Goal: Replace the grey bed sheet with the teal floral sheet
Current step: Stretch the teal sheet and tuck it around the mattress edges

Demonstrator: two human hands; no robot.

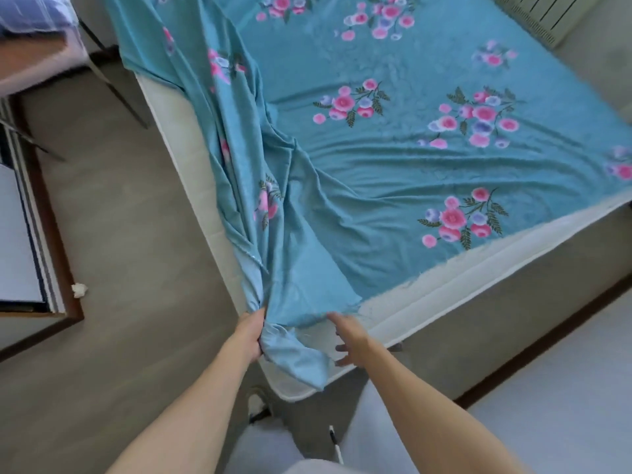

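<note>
L hand (251, 333) grips bunched corner of teal floral sheet (393, 159) at near mattress (393, 323) corner; R hand (349, 340), fingers spread, hovers just right of it, sheet's loose edge running away rightward.

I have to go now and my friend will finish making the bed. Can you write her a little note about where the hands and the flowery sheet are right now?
Left hand: grips the bunched corner of the teal floral sheet at the mattress's near corner.
Right hand: open, fingers spread, reaching to the sheet's near edge, holding nothing.
Done: no grey sheet in sight; the teal sheet covers most of the bed.
Left: the near edge stops short, leaving a bare mattress strip; the left side is twisted and wrinkled. Pull it over the corner, smooth and tuck.
</note>
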